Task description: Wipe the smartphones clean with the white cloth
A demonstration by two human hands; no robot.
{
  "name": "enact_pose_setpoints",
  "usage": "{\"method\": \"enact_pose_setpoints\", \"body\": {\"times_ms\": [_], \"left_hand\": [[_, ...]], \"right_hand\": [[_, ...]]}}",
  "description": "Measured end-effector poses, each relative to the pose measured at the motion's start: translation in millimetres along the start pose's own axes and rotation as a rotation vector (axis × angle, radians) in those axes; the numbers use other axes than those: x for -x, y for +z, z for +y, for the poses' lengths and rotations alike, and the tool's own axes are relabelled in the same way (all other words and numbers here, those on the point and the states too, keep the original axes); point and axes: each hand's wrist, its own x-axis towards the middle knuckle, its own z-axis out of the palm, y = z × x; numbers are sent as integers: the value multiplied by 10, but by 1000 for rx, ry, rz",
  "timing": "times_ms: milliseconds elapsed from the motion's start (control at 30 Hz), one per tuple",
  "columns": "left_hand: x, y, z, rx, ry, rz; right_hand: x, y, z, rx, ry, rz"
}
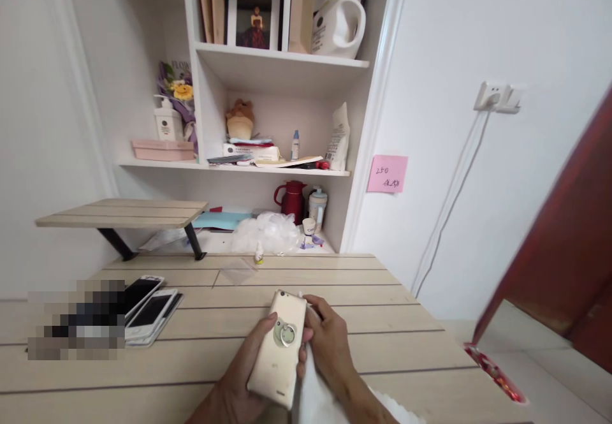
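Smartphone (275,370), gold back facing us with its ring holder (284,333), sits gripped in our left hand (245,361) above the plank-patterned tabletop (396,347); our right hand (331,335) grips white cloth (313,389) beside it. Beyond, we see overlapping phones (152,310) at left, a small bottle (259,255), then a red thermos jug (292,202) in white shelving (282,73).

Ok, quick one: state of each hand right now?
Left hand: closed around the gold smartphone.
Right hand: closed on the white cloth, beside the smartphone's edge.
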Motion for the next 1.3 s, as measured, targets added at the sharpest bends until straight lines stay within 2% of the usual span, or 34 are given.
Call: {"method": "enact_pose_setpoints", "body": {"times_ms": [200, 367, 433, 500, 567, 633, 700, 800, 933, 1067, 1133, 1200, 1233, 1300], "left_hand": [[-30, -40, -44, 12, -39, -37], [-104, -65, -67, -53, -124, -49], [-127, -69, -69, -46, -114, -18], [-134, -67, -57, -16, -55, 24], [-127, -63, -33, 36, 46, 82], [-117, -58, -8, 87, 132, 160], [-107, -50, 11, 105, 179, 233], [-84, -20, 20, 73, 230, 309], [-45, 8, 10, -5, 329, 394], [-103, -77, -25, 30, 375, 393], [-189, -144, -39, 49, 353, 347], [-302, -209, -46, 43, 291, 292], [-361, -241, -51, 34, 261, 320], [-470, -311, -70, -16, 229, 455]], "right_hand": [[-15, 136, -21, -244, 145, -64], [-51, 89, 34, -318, 221, -61], [-33, 40, 24, -272, 182, -5], [39, -9, -36, -97, 26, 77], [166, -31, -138, 177, -240, 72], [319, 0, -239, 425, -531, -132], [452, 82, -283, 631, -719, -228], [549, 238, -184, 889, -812, -201], [529, 340, 22, 1001, -926, -72], [469, 266, -56, 985, -890, -28], [407, 171, -168, 919, -797, -68], [296, 41, -248, 759, -586, -120], [220, -35, -259, 629, -446, -124], [22, -207, -210, 291, -136, -90]]}}
